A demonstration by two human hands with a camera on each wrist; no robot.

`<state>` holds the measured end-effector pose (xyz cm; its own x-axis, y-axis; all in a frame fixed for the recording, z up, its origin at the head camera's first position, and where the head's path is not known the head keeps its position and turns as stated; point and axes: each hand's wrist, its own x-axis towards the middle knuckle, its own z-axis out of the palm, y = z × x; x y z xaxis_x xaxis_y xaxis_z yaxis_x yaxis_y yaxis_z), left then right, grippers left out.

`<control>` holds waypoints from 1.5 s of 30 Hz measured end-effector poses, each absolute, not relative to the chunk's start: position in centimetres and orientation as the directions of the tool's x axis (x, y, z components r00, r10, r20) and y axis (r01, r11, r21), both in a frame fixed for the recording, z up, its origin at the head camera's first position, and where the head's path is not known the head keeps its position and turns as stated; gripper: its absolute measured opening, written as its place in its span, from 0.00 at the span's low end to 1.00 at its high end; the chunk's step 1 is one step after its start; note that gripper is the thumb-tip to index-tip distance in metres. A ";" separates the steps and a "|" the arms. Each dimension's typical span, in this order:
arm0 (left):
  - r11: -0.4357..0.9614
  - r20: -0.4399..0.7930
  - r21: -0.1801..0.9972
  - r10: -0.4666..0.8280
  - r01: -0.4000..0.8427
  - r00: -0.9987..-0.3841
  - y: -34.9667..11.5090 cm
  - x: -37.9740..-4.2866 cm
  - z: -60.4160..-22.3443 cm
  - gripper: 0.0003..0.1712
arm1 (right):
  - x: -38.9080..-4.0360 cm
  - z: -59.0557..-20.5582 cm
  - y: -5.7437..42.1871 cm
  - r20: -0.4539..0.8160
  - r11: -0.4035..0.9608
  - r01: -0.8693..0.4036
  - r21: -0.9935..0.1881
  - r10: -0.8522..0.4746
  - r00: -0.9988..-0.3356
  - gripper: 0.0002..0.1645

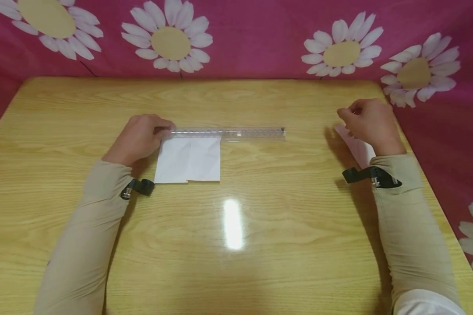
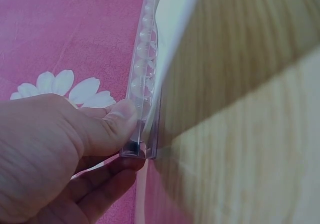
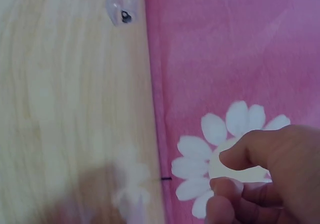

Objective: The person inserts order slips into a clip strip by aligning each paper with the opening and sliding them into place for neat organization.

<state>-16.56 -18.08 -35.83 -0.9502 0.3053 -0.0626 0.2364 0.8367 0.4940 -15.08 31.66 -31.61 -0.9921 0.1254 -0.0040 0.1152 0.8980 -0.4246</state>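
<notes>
My left hand [image 1: 142, 135] pinches the left end of a clear plastic ruler [image 1: 256, 133], thumb on top and fingers beneath. In the left wrist view the see-through ruler [image 2: 142, 69] shows a row of round shapes along its length. A creased white paper [image 1: 189, 159] with two panels lies along the ruler's near edge, its upper edge at the ruler. My right hand [image 1: 372, 124] hovers at the table's right side, fingers loosely curled. In the right wrist view its thumb and index finger stand apart with nothing between them. A pale strip [image 1: 356, 144] shows under this hand, partly hidden.
The wood-grain table [image 1: 284, 245] is glossy and reflects a bright light. Behind it and at its right side hangs a pink cloth [image 1: 256, 39] with large white flowers. Black straps [image 1: 142, 187] stick out at both sleeves.
</notes>
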 end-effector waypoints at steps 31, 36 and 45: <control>0.846 -0.067 0.472 0.314 0.247 -0.947 -17.8 -16.3 -35.7 0.17 | -13.6 -32.0 38.3 -0.179 0.886 0.332 -0.324 0.287 -0.941 0.37; 0.847 -0.056 0.465 0.317 0.256 -0.947 -17.8 -16.3 -35.8 0.17 | -13.4 -31.9 38.9 -0.229 0.908 0.319 -0.272 0.261 -0.938 0.41; 0.844 -0.041 0.461 0.327 0.273 -0.944 -17.8 -16.3 -35.9 0.15 | -13.0 -32.4 39.4 -0.338 0.891 0.417 -0.181 0.342 -0.877 0.50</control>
